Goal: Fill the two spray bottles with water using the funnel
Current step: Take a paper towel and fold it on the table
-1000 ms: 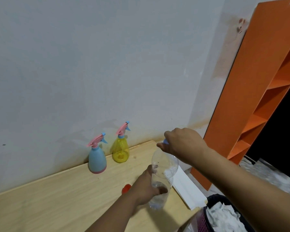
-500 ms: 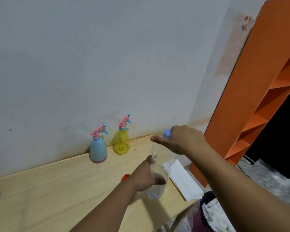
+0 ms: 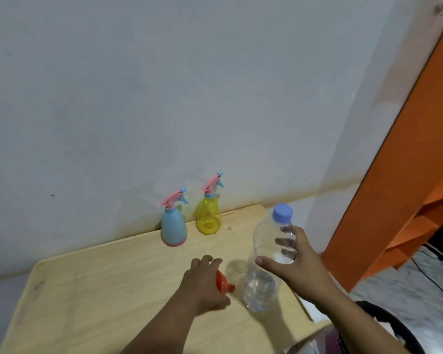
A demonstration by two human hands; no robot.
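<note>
Two spray bottles with pink triggers stand against the wall at the back of the wooden table [image 3: 87,290]: a blue one [image 3: 174,227] and, to its right, a yellow see-through one [image 3: 208,217]. A clear water bottle [image 3: 262,284] with a purple cap [image 3: 282,213] stands upright near the table's right edge, partly filled. My right hand [image 3: 302,269] wraps its middle, thumb in front and fingers behind. My left hand [image 3: 202,282] is curled over a red funnel [image 3: 224,283] lying on the table just left of the bottle; most of the funnel is hidden.
An orange shelf unit [image 3: 407,175] stands to the right of the table. A black basket [image 3: 397,325] sits on the floor at the lower right. The grey wall runs right behind the spray bottles.
My right hand left the cap and dropped to the water bottle's body. My left hand let go of the bottle and moved left onto the red funnel. The view tilted down.
</note>
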